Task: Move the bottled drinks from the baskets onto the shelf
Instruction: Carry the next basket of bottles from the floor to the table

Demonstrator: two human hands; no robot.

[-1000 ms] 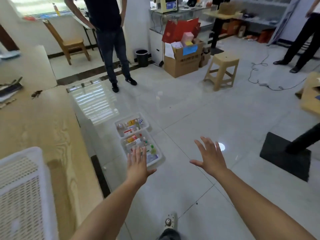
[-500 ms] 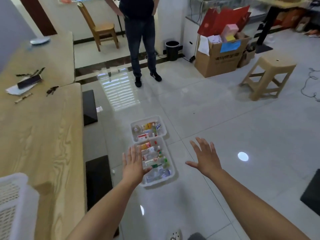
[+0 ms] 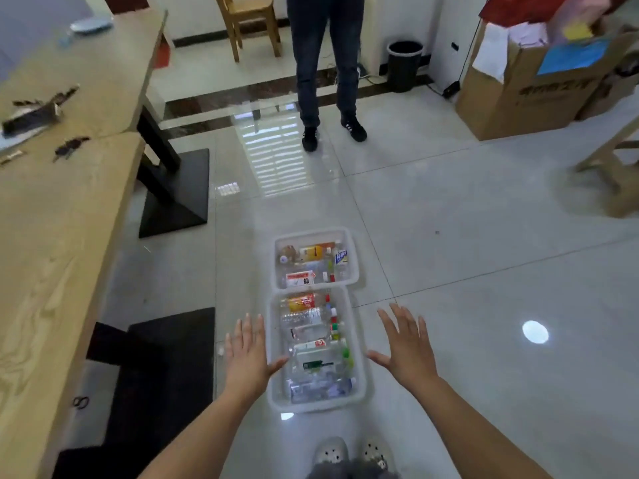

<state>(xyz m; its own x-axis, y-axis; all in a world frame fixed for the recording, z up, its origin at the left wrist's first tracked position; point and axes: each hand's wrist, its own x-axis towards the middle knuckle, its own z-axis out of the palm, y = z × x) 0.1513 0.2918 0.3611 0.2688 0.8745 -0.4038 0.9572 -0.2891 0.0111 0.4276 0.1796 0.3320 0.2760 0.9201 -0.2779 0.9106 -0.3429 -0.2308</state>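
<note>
Two white plastic baskets stand end to end on the tiled floor in front of my feet. The near basket (image 3: 360,361) holds several bottled drinks (image 3: 311,344) lying on their sides. The far basket (image 3: 352,250) holds more bottles and cartons. My left hand (image 3: 247,354) hovers with fingers spread just left of the near basket, its thumb over the left rim. My right hand (image 3: 404,344) hovers with fingers spread just right of the same basket. Neither hand holds anything. No shelf is in view.
A long wooden table (image 3: 52,236) runs along the left, its black foot plates (image 3: 176,198) on the floor beside the baskets. A person in dark trousers (image 3: 325,63) stands beyond the baskets. A cardboard box (image 3: 529,88) and a wooden stool (image 3: 615,167) stand at right.
The view has swung down and closer to the baskets. Both hands have spread apart and lowered to either side of the near basket; the left hand shifted off the basket to its left edge.
</note>
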